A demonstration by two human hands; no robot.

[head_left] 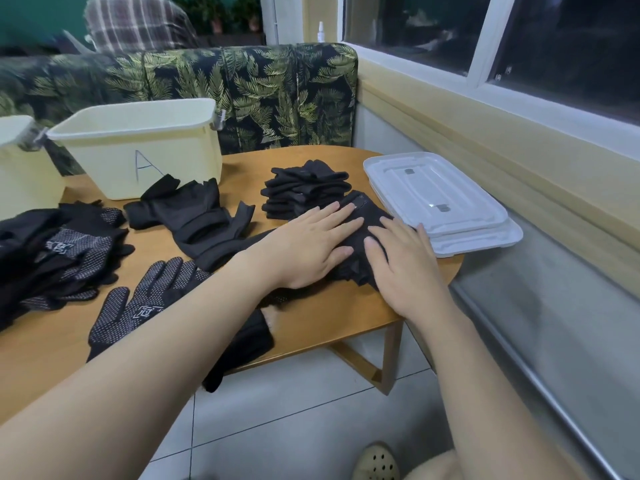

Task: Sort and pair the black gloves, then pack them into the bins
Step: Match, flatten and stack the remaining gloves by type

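1. At the far left edge of the wooden table (166, 237), part of a pale bin (20, 168) is seen, and beside it stands a second pale bin (138, 147) marked with a letter A.
2. In front of the bins, a heap of dotted black gloves (59, 251) is piled at the left, and a single dotted glove (138, 303) is laid palm-up nearer the front edge.
3. A loose pile of plain fingerless black gloves (194, 216) is spread in the middle of the table, just in front of the bin marked A.
4. A neat stack of folded gloves (304, 192) is set behind the hands, toward the leaf-patterned sofa (277, 95).
5. The left hand (308, 247) is reached in from the lower left across the table, its forearm passing over the dotted glove; the fingers are held straight and flat, pressed on a black glove pair (367, 220).
6. The right hand (405, 268) is brought in from the lower right, palm down, with fingers extended and slightly spread, and is laid on the same pair near the table's right edge.
7. Two stacked white lids (446, 206) are placed at the far right of the table, just beside the pressed pair, below the window sill (519, 109).
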